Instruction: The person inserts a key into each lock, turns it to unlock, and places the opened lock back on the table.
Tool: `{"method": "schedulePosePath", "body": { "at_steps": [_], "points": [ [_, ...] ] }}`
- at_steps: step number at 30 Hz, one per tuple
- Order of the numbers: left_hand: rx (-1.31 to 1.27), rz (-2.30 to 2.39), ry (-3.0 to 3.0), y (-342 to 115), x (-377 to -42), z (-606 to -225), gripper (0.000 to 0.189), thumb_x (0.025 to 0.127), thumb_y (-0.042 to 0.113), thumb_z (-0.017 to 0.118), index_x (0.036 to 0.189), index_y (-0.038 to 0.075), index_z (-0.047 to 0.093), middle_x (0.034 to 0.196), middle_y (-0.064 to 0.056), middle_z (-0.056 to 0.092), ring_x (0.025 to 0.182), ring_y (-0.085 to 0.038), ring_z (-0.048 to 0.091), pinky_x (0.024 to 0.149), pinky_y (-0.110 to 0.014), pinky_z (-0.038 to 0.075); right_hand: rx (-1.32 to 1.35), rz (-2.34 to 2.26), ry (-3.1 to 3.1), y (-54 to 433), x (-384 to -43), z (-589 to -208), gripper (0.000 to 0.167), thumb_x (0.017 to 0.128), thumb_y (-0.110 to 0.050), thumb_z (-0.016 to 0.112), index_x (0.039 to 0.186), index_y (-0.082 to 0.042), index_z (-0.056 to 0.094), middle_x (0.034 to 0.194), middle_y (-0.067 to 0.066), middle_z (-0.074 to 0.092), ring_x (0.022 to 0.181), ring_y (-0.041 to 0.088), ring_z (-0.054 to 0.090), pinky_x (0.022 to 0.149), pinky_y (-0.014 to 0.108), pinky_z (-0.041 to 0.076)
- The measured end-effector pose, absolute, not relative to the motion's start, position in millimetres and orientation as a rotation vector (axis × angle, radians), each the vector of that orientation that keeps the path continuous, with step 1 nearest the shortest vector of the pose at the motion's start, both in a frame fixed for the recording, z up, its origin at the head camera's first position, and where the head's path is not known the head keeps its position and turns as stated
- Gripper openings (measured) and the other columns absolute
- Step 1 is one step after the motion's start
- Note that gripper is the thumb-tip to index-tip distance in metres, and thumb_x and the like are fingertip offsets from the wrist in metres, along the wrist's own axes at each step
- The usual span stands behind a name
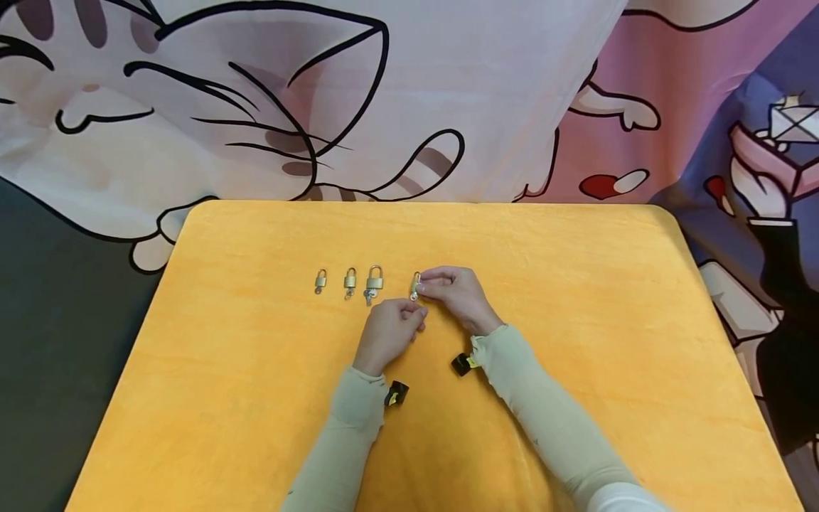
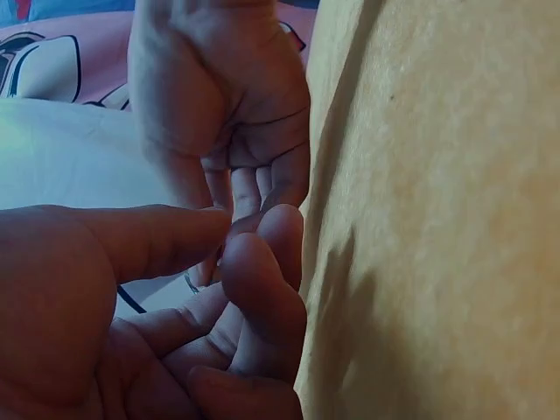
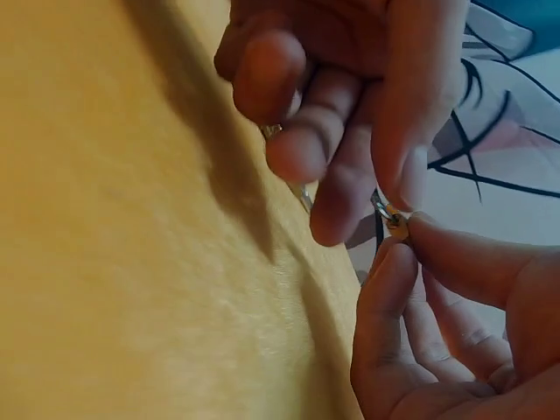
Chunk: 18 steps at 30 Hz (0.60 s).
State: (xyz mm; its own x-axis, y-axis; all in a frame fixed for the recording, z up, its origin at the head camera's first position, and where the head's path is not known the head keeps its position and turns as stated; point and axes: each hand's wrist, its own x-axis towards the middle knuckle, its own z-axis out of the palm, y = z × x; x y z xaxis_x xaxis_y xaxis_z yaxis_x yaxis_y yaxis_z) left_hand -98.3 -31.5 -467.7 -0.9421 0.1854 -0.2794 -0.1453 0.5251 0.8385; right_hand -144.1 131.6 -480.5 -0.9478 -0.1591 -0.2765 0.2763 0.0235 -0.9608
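My right hand [image 1: 462, 295] pinches a small brass padlock [image 1: 416, 284] between thumb and fingers, its shackle pointing away from me. In the right wrist view the padlock [image 3: 398, 227] is mostly covered by those fingertips, and a small silver piece [image 3: 380, 206] sticks out of it. Close below the lock in the head view is my left hand [image 1: 390, 331], palm turned inward. Its thumb and index fingertip lie near the silver piece with a gap between them, other fingers loosely bent. In the left wrist view the fingers hide the lock.
Left of the hands, three brass padlocks lie in a row: a small one [image 1: 320, 281], a middle one [image 1: 350, 282] and a larger one [image 1: 374, 283] with keys [image 1: 369, 294]. A yellow cloth covers the table [image 1: 256, 398]. Behind its far edge hangs a printed cartoon curtain [image 1: 499, 107].
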Motion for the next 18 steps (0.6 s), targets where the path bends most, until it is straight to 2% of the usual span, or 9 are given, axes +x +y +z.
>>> {"method": "schedulePosePath", "body": {
  "at_steps": [3,7,12,18],
  "points": [
    [0.027,1.375,2.441,-36,-98,-466,0.023,0.1,0.027,0.063,0.096,0.008,0.075,0.074,0.0,0.071,0.058,-0.014,0.062,0.06,-0.033,0.046,0.077,-1.859,2.145,126,-154,-477,0.027,0.087,-0.01,0.079,0.109,0.004,0.073,0.093,0.012,0.076,0.083,0.016,0.072,0.075,0.026,0.056],
    [0.026,1.362,2.473,-42,-98,-465,0.023,0.1,0.026,0.063,0.095,0.007,0.075,0.072,-0.001,0.071,0.057,-0.014,0.061,0.059,-0.033,0.046,0.044,-1.759,2.215,116,-164,-477,0.024,0.088,-0.008,0.078,0.108,0.003,0.073,0.092,0.011,0.076,0.083,0.017,0.073,0.073,0.027,0.055],
    [0.024,1.325,2.537,-52,-99,-464,0.024,0.1,0.026,0.062,0.093,0.009,0.076,0.069,-0.001,0.07,0.056,-0.014,0.06,0.06,-0.033,0.046,0.042,-1.64,2.283,106,-170,-477,0.024,0.086,-0.007,0.08,0.108,0.001,0.073,0.093,0.009,0.077,0.086,0.018,0.074,0.078,0.03,0.056],
    [-0.035,1.367,2.508,-66,-100,-460,0.024,0.101,0.027,0.062,0.1,0.007,0.076,0.075,-0.001,0.073,0.061,-0.018,0.064,0.062,-0.033,0.047,-0.03,-1.505,2.398,92,-172,-477,0.025,0.085,-0.01,0.081,0.108,-0.002,0.074,0.091,0.007,0.077,0.086,0.018,0.073,0.082,0.034,0.056]
  ]
}}
